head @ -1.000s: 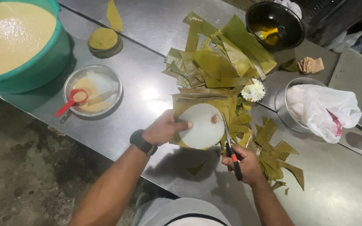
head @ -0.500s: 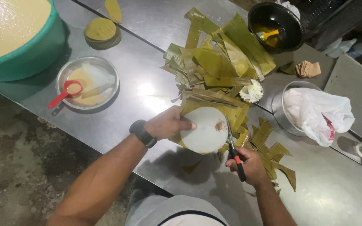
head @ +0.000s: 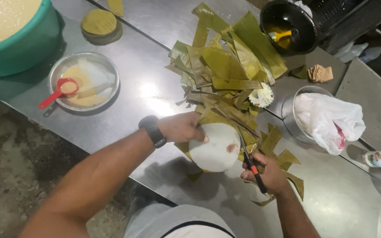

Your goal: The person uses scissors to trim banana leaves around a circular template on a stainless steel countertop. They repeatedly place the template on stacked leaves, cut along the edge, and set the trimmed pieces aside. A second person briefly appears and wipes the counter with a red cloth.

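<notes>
Fingers (head: 198,132) of the left hand (head: 181,127) lie spread flat on the upper left edge of a white round disc (head: 213,146), pressing it down onto a banana leaf (head: 217,121) so that neither slips; the disc seems to serve as a pattern whose rim guides the cut. Just right of those fingers, past the disc's far edge, the right hand (head: 267,174) is closed around the red-and-black handles of a pair of scissors (head: 250,161), blades pointing up along the disc's rim, where the leaf edge shows. The disc sits directly under the left fingertips, near the front edge of the steel counter (head: 146,92). It looks flat, smooth and stiff, plain white with a small brownish smear near its right side; yellow-green leaf peeks out around it. Beyond the fingers lies a loose heap of leaf strips (head: 225,61), with trimmed scraps (head: 283,154) beside the right hand. Well to the left stand a metal plate (head: 84,81) holding a red scoop (head: 58,92), a stack of cut leaf rounds (head: 98,23) and a green tub (head: 18,42) of pale batter. To the right, a metal bowl (head: 289,114) holds a white plastic bag (head: 327,119).
</notes>
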